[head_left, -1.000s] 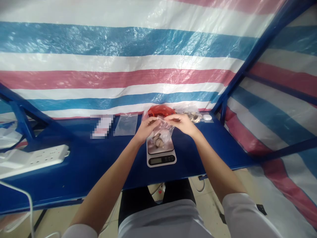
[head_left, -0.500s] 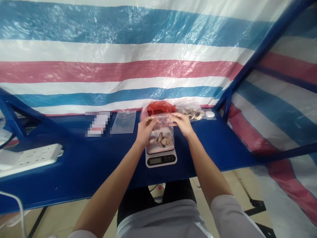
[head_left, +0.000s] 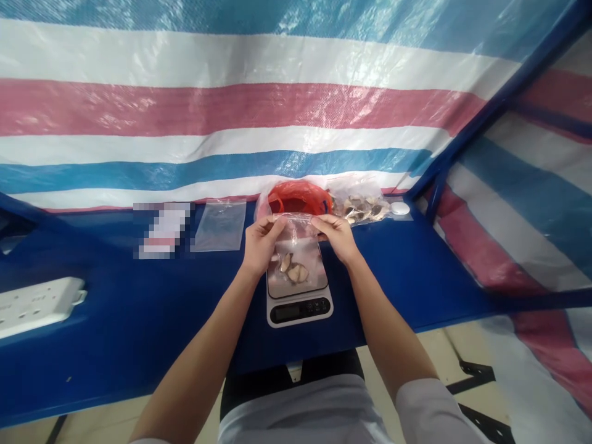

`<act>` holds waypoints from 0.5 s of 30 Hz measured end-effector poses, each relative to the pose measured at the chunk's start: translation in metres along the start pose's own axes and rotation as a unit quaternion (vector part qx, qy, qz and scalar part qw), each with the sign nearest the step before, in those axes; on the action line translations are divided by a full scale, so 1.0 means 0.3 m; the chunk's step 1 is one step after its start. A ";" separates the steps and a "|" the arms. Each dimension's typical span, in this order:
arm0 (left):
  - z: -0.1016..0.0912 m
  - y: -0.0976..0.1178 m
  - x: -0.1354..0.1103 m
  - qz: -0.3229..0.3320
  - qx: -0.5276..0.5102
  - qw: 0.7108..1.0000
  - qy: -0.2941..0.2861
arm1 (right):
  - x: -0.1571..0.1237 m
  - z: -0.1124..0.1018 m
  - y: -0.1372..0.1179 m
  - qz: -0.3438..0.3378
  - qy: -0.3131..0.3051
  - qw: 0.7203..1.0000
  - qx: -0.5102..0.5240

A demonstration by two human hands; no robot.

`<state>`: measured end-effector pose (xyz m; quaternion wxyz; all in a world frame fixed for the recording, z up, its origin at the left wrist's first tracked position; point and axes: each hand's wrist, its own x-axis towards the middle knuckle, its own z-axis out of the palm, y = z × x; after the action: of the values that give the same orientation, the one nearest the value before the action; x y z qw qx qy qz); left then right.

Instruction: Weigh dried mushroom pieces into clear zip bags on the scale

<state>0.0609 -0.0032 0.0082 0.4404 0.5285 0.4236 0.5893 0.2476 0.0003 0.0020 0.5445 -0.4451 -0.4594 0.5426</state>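
Over scale, left hand, right hand: grip pinched closed on bag, flatter than earlier

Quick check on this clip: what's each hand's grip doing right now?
Left hand: closed, pinching the clear bag near its top left corner.
Right hand: closed, pinching the same bag near its top right corner.
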 end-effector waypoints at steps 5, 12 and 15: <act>-0.002 0.001 -0.006 -0.027 -0.014 1.000 0.001 | 0.012 -0.011 0.017 0.003 0.016 1.000 -0.026; -0.025 -0.001 -0.002 -0.060 -0.014 0.998 0.034 | 0.016 -0.015 0.031 -0.002 0.028 1.000 -0.014; -0.034 -0.009 -0.001 -0.080 -0.032 0.996 0.031 | 0.016 -0.014 0.033 -0.003 0.035 0.999 -0.010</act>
<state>0.0510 -0.0030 0.0047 0.4895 0.4600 0.4584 0.5819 0.2499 0.0053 -0.0084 0.5572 -0.4679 -0.4467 0.5206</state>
